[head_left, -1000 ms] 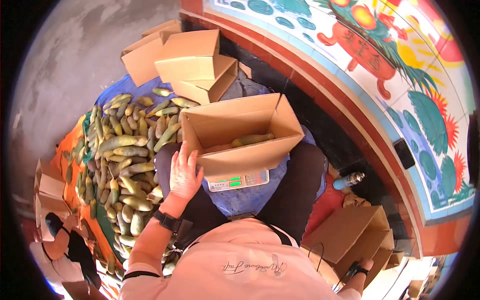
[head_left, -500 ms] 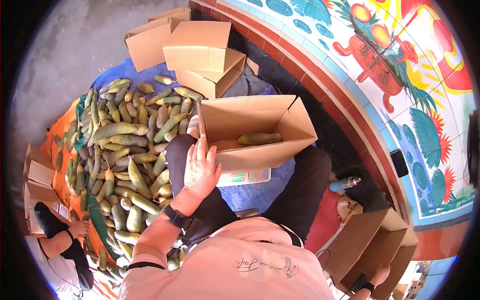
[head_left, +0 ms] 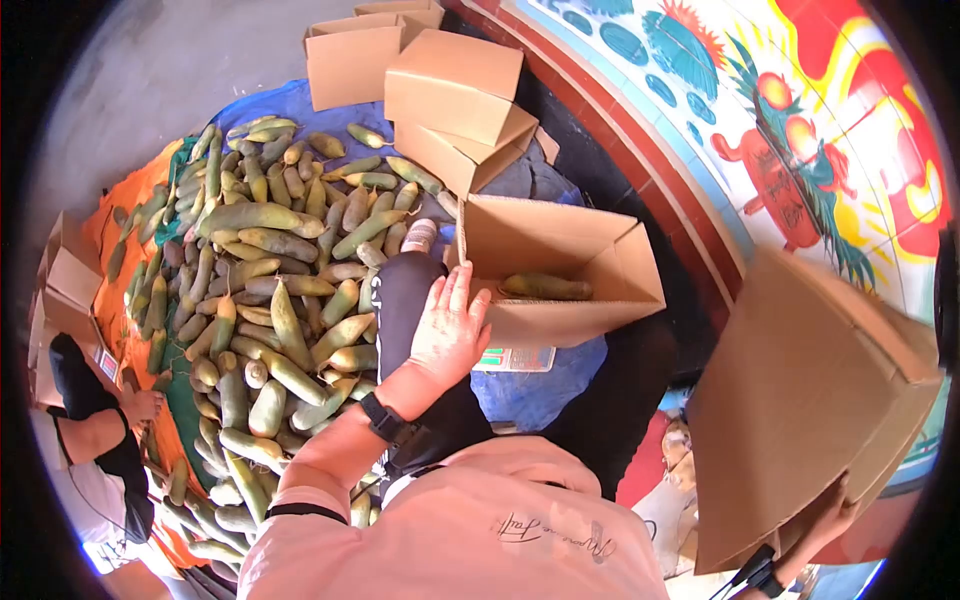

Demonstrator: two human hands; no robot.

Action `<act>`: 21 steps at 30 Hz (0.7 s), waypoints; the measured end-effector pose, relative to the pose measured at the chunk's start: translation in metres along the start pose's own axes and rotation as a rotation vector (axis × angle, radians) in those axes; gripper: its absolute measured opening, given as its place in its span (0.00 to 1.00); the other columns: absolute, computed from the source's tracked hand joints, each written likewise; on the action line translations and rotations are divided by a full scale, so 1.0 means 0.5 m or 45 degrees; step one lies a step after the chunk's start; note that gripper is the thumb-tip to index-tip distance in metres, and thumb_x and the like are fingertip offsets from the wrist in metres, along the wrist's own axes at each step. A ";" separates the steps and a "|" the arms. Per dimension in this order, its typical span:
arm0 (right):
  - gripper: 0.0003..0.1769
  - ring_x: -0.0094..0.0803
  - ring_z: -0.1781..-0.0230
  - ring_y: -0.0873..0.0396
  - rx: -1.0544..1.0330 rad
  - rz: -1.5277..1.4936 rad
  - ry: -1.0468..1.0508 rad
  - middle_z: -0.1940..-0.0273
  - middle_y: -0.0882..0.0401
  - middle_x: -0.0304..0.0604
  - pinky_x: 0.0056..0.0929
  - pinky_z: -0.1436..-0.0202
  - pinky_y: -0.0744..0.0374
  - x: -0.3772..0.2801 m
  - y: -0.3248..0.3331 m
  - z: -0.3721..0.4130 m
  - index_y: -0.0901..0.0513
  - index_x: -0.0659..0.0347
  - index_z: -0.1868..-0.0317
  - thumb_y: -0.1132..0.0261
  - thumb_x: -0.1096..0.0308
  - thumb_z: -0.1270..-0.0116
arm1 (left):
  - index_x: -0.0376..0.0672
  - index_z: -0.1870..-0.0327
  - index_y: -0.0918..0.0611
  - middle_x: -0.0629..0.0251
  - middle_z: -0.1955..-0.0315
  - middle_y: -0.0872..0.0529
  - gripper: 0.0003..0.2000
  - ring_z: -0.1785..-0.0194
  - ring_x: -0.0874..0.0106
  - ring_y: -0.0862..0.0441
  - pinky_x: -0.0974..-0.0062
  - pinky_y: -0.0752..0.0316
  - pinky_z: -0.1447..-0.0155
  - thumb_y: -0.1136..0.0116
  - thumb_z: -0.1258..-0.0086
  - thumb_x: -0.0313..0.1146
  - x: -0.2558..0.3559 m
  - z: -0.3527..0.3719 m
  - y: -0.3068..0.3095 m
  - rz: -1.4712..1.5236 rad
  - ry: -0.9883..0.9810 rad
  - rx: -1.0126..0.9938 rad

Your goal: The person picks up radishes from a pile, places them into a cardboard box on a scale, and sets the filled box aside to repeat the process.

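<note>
My left hand (head_left: 450, 325) lies with fingers stretched out against the near left corner of an open cardboard box (head_left: 560, 320). One green radish (head_left: 546, 287) rests inside this box, which sits over a scale (head_left: 515, 358) between my legs. Off to the right, my right hand (head_left: 828, 515) grips the lower edge of another cardboard box (head_left: 790, 410), held up and tilted. Part of that hand is hidden by the box. Left of my knee spreads a large heap of green radishes (head_left: 265, 300).
Several cardboard boxes (head_left: 455, 85) stand at the back by the tiled wall (head_left: 700, 60). A jar (head_left: 420, 236) lies beside my knee. Another person (head_left: 95, 450) sits at the far left near more boxes (head_left: 70, 270). Blue sheeting (head_left: 265, 105) lies under the heap.
My right hand has raised the second cardboard box from low on the right, turning it. My left hand stays at the first box's corner. The view has shifted, moving the scene rightward.
</note>
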State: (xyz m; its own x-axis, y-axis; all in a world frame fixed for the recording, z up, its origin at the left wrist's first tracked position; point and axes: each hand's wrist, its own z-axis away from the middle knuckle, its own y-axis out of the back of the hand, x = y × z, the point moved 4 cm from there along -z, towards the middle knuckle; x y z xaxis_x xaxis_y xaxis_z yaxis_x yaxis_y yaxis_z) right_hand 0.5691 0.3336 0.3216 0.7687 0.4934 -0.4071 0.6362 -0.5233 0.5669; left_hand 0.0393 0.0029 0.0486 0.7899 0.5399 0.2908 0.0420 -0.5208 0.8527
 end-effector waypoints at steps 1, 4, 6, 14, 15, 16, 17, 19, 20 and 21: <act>0.21 0.36 0.51 0.22 0.071 -0.096 0.131 0.50 0.20 0.51 0.32 0.46 0.26 -0.053 -0.033 -0.028 0.25 0.70 0.45 0.40 0.65 0.32 | 0.37 0.47 0.25 0.39 0.37 0.38 0.24 0.34 0.51 0.37 0.55 0.44 0.30 0.38 0.44 0.38 -0.001 0.001 0.000 0.011 -0.022 0.006; 0.19 0.32 0.53 0.22 0.018 -0.143 0.308 0.52 0.19 0.48 0.30 0.49 0.25 -0.123 -0.117 -0.143 0.27 0.72 0.45 0.41 0.69 0.33 | 0.39 0.47 0.25 0.40 0.37 0.37 0.23 0.34 0.51 0.37 0.55 0.44 0.30 0.39 0.44 0.37 -0.001 0.006 0.007 0.024 -0.028 0.007; 0.20 0.33 0.48 0.26 -0.059 -0.400 0.515 0.47 0.23 0.49 0.29 0.42 0.30 -0.244 -0.202 -0.185 0.28 0.72 0.43 0.44 0.70 0.33 | 0.39 0.47 0.25 0.40 0.37 0.37 0.23 0.34 0.51 0.36 0.55 0.43 0.31 0.39 0.45 0.36 -0.002 0.010 0.010 0.027 -0.037 0.020; 0.22 0.22 0.65 0.22 -0.083 -0.879 0.885 0.58 0.19 0.40 0.18 0.59 0.25 -0.740 -0.540 -0.258 0.25 0.70 0.44 0.34 0.69 0.36 | 0.41 0.48 0.24 0.41 0.39 0.34 0.22 0.37 0.51 0.33 0.53 0.38 0.35 0.39 0.46 0.33 -0.006 0.011 0.032 0.131 -0.034 0.044; 0.23 0.21 0.65 0.23 -0.037 -0.718 0.881 0.59 0.19 0.40 0.17 0.60 0.26 -0.804 -0.569 -0.236 0.26 0.71 0.43 0.34 0.68 0.35 | 0.40 0.48 0.24 0.41 0.39 0.34 0.22 0.37 0.51 0.32 0.53 0.37 0.36 0.39 0.46 0.34 -0.007 0.011 0.032 0.140 -0.038 0.047; 0.23 0.19 0.65 0.24 0.063 -0.780 1.090 0.60 0.18 0.41 0.17 0.61 0.26 -0.872 -0.589 -0.203 0.25 0.71 0.44 0.33 0.67 0.36 | 0.40 0.48 0.24 0.41 0.39 0.33 0.22 0.37 0.51 0.32 0.53 0.37 0.36 0.39 0.46 0.34 -0.008 0.009 0.032 0.150 -0.036 0.035; 0.22 0.20 0.62 0.24 -0.155 -0.794 0.968 0.58 0.18 0.41 0.20 0.59 0.26 -0.904 -0.647 -0.212 0.24 0.71 0.46 0.33 0.66 0.36 | 0.40 0.48 0.24 0.42 0.39 0.33 0.22 0.37 0.51 0.32 0.53 0.37 0.36 0.39 0.46 0.34 -0.010 0.007 0.030 0.159 -0.035 0.021; 0.21 0.30 0.58 0.21 -0.087 -0.695 1.013 0.54 0.18 0.48 0.27 0.55 0.24 -0.988 -0.733 -0.201 0.22 0.67 0.48 0.32 0.64 0.38 | 0.41 0.48 0.24 0.42 0.39 0.33 0.23 0.37 0.52 0.31 0.55 0.36 0.37 0.38 0.47 0.34 -0.015 0.005 0.030 0.180 -0.029 -0.005; 0.20 0.35 0.57 0.19 0.017 -0.648 1.119 0.53 0.19 0.51 0.29 0.54 0.23 -1.021 -0.784 -0.207 0.22 0.65 0.49 0.32 0.63 0.38 | 0.41 0.48 0.24 0.42 0.39 0.33 0.23 0.37 0.52 0.31 0.55 0.36 0.37 0.38 0.47 0.35 -0.018 0.004 0.033 0.210 -0.032 -0.020; 0.20 0.35 0.57 0.19 0.010 -0.662 1.116 0.53 0.19 0.51 0.29 0.54 0.23 -1.061 -0.813 -0.204 0.22 0.65 0.49 0.32 0.63 0.38 | 0.41 0.48 0.24 0.43 0.39 0.33 0.23 0.37 0.52 0.31 0.56 0.36 0.37 0.38 0.47 0.35 -0.020 0.003 0.036 0.240 -0.034 -0.037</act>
State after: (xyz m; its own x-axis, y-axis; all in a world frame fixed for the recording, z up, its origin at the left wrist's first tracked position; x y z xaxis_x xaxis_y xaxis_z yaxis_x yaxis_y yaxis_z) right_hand -0.1039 0.3552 0.3801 0.0793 0.9945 0.0682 0.8804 -0.1020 0.4631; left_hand 0.0329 -0.0129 0.0602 0.7982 0.4167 0.4349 -0.1252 -0.5915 0.7965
